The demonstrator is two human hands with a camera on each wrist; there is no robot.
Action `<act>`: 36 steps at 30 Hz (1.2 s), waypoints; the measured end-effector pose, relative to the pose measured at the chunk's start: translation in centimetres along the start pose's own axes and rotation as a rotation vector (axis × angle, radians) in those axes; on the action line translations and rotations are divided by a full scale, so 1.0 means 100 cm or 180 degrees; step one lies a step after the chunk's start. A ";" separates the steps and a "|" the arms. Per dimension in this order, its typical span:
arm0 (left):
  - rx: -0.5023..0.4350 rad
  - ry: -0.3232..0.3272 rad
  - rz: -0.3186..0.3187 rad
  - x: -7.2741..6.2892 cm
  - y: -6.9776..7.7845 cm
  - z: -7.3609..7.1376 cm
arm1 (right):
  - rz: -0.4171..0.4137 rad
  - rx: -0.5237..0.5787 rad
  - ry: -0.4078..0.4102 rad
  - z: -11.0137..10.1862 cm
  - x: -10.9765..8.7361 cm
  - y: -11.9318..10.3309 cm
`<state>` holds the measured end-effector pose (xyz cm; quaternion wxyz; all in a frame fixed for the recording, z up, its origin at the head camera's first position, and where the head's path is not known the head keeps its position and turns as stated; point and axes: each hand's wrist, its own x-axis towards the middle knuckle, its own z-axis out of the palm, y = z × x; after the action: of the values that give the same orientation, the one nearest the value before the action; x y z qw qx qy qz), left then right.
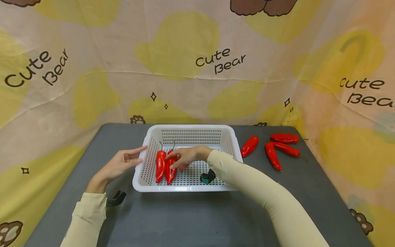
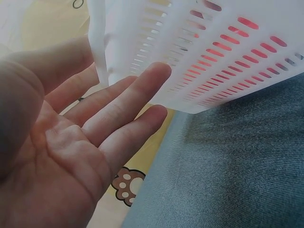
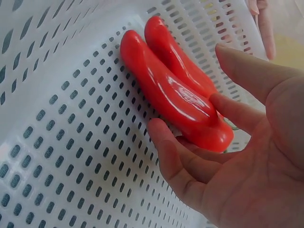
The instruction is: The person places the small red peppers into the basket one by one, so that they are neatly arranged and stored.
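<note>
A white perforated plastic basket [image 1: 185, 188] stands on the grey table. Two glossy red chili peppers lie side by side at its left end, the outer pepper [image 1: 160, 166] and the inner pepper [image 3: 171, 95]. My right hand [image 1: 188, 156] is inside the basket over them. One finger reaches between the two peppers, other fingers touch the far side of the inner one, and the thumb is off it. My left hand [image 1: 118, 164] is beside the basket's left wall [image 2: 118, 42], its extended fingertips at the rim, holding nothing.
On the table right of the basket lie several more red peppers: a single pepper [image 1: 250, 146] close to the basket and a cluster with one pepper [image 1: 284, 138] at its back. A patterned cloth [image 1: 185, 79] hangs behind the table and along its sides.
</note>
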<state>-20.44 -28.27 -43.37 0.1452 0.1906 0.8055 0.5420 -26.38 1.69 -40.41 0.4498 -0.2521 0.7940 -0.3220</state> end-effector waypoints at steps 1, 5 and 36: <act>0.0017 0.0005 -0.0006 0.000 0.000 0.000 | -0.0003 -0.0009 0.0003 0.000 0.000 0.000; 0.0058 0.0021 -0.0020 0.001 0.001 0.000 | -0.0021 -0.0015 0.0024 0.001 -0.002 -0.002; 0.0083 0.0051 -0.0039 -0.001 0.000 0.003 | -0.0068 -0.0063 0.0202 -0.005 -0.009 0.003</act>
<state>-20.23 -28.11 -43.46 0.1395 0.1832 0.8148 0.5321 -26.40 2.60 -39.95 0.4184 -0.2548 0.8082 -0.3267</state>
